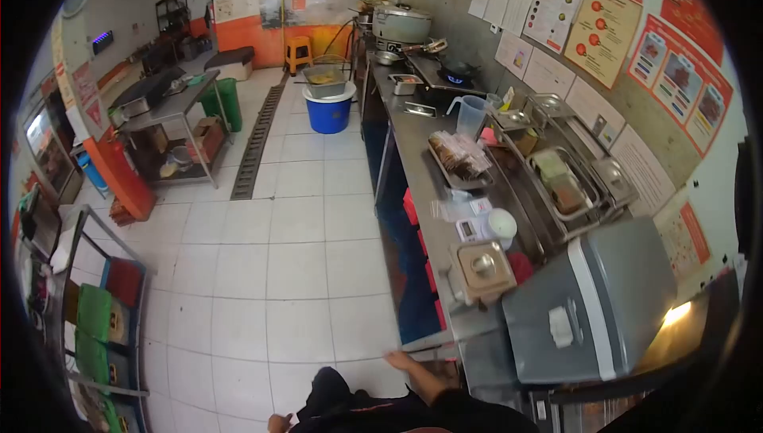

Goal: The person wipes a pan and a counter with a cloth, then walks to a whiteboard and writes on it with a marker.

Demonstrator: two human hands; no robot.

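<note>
My left hand [279, 423] is low at the bottom edge, beside my dark clothing, with its fingers curled in. A small white bit shows next to it, too little of it to name. My right hand [400, 360] hangs in front of me over the tiled floor, just left of the counter's near end. Its fingers are small and unclear, and I see nothing plainly held in it. Nearest to it on the steel counter [425, 187] stands a lidded steel container [482, 268]. A white digital scale [469, 230] sits behind that, and a tray of plastic-wrapped food [461, 159] lies farther along.
A large grey lidded bin [592, 302] stands at the right. Toward the back are a lit gas burner [455, 80], a big pot [401, 24] and a blue tub [329, 115]. A drain grate [258, 141] crosses the tiled floor. Racks with green bins [94, 311] line the left.
</note>
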